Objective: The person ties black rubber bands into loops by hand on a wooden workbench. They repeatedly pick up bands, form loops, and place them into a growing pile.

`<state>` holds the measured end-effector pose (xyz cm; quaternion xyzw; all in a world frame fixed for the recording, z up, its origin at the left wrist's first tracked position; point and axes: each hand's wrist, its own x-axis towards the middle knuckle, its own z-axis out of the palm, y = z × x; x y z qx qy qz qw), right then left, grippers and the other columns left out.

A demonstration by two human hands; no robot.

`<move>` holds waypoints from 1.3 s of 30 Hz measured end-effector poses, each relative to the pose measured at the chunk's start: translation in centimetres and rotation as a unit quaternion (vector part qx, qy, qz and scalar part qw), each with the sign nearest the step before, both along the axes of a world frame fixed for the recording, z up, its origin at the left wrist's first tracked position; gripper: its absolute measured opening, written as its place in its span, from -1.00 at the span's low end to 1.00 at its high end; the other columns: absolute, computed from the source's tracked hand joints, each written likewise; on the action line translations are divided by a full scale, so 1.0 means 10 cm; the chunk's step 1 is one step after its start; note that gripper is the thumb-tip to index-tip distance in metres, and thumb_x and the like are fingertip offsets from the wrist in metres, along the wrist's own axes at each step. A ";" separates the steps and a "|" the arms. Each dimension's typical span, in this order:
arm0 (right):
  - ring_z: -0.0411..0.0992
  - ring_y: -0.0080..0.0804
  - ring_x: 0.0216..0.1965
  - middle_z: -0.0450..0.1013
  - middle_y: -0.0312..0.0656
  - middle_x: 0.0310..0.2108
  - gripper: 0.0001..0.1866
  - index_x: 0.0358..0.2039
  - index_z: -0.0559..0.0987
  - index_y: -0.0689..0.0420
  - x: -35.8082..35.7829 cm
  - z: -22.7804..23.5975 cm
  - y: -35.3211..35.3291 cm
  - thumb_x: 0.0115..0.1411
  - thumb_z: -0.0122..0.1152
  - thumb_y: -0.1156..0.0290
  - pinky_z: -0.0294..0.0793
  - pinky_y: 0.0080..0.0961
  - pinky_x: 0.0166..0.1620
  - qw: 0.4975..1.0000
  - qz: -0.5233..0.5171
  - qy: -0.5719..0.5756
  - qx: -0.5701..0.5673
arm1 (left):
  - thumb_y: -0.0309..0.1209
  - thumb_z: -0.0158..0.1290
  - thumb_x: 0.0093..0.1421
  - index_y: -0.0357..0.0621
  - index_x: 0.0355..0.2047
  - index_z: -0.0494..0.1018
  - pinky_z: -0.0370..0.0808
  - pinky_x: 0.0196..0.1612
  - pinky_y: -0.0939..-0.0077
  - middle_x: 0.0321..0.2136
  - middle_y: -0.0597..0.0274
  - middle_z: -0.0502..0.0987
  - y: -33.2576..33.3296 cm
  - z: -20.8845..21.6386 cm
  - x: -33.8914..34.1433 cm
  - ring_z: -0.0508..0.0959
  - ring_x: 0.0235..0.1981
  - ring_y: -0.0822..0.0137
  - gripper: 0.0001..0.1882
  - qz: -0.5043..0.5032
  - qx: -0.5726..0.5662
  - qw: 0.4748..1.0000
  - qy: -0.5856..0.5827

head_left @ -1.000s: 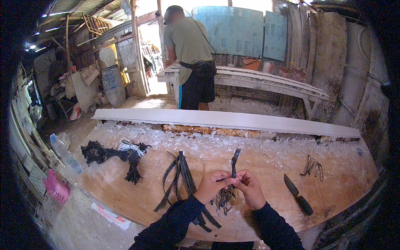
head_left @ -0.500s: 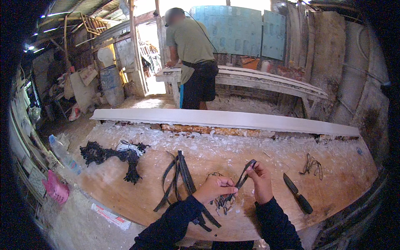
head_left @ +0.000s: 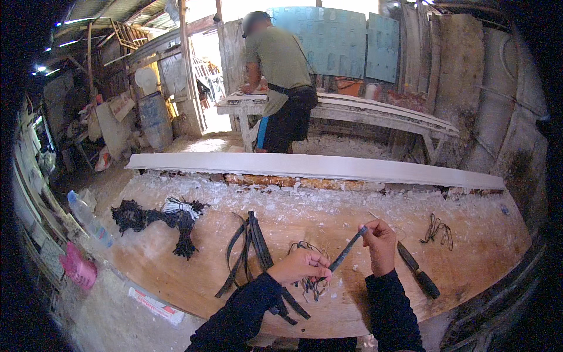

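A short black rubber-like strip (head_left: 347, 249) is stretched straight between my two hands. My left hand (head_left: 302, 265) pinches its lower end, and my right hand (head_left: 380, 242) grips the upper end between thumb and fingers. Under and behind my left hand lies a tangle of thin dark loops (head_left: 311, 286), partly hidden. Several longer black strips (head_left: 253, 243) lie to the left of that hand, some passing beneath the forearm. A knife (head_left: 417, 271) with a dark blade and black handle rests on the wooden board (head_left: 375, 311) to the right of my right hand.
Bundles of black cord (head_left: 185, 232) lie at the left, a few thin loops (head_left: 437, 232) at the right. A long white moulding (head_left: 316, 167) borders the far edge. A plastic bottle (head_left: 88, 217) and pink bag (head_left: 78, 267) are left. Another person (head_left: 284, 76) works at a bench beyond.
The strip was bent into a loop and is now pulled straight. My right hand has moved right and slightly up. The other person has shifted a little to the right.
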<state>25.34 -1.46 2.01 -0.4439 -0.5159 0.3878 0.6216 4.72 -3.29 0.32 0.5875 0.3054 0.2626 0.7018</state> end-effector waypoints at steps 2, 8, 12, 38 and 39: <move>0.20 -0.71 -0.69 0.28 -0.41 -0.70 -0.80 -0.65 0.38 0.10 -0.02 -0.01 0.00 0.02 0.18 0.41 0.17 -0.76 -0.62 1.000 -0.002 0.001 -0.009 | -0.40 0.08 0.06 -0.26 -0.40 0.44 0.29 -0.53 0.79 -0.53 0.35 0.50 0.00 -0.01 0.01 0.39 -0.57 0.63 -0.83 0.001 -0.005 1.000 0.000; 0.22 -0.68 -0.72 0.27 -0.40 -0.73 -0.75 -0.68 0.33 0.09 -0.05 -0.05 0.00 0.02 0.19 0.41 0.20 -0.71 -0.64 0.999 0.027 0.026 -0.026 | -0.36 0.07 0.07 -0.23 -0.47 0.46 0.30 -0.56 0.78 -0.57 0.39 0.49 0.02 -0.04 0.01 0.37 -0.60 0.64 -0.84 -0.018 0.042 0.998 0.039; 0.24 -0.66 -0.69 0.29 -0.39 -0.71 -0.80 -0.64 0.37 0.11 -0.04 -0.06 -0.01 0.00 0.21 0.43 0.23 -0.71 -0.60 0.997 0.054 -0.027 -0.040 | -0.34 0.05 0.08 -0.19 -0.46 0.46 0.30 -0.49 0.74 -0.53 0.38 0.50 0.04 -0.06 0.01 0.40 -0.55 0.62 -0.83 0.020 0.037 0.998 0.038; 0.39 -0.33 -0.45 0.38 -0.17 -0.50 -0.83 -0.47 0.52 0.14 -0.41 -0.13 -0.30 -0.16 0.24 0.57 0.36 -0.51 -0.41 0.882 0.033 -0.376 0.282 | -0.41 0.04 0.09 -0.19 -0.44 0.42 0.44 -0.41 0.69 -0.50 0.32 0.48 0.04 -0.10 0.08 0.47 -0.49 0.54 -0.89 0.243 -0.041 0.957 -0.156; 0.39 -0.35 -0.46 0.39 -0.18 -0.51 -0.86 -0.49 0.50 0.16 -0.41 -0.13 -0.31 -0.13 0.24 0.56 0.36 -0.51 -0.41 0.894 0.014 -0.357 0.270 | -0.42 0.04 0.09 -0.19 -0.44 0.42 0.45 -0.40 0.68 -0.49 0.31 0.48 0.04 -0.10 0.09 0.47 -0.48 0.53 -0.90 0.247 -0.040 0.953 -0.168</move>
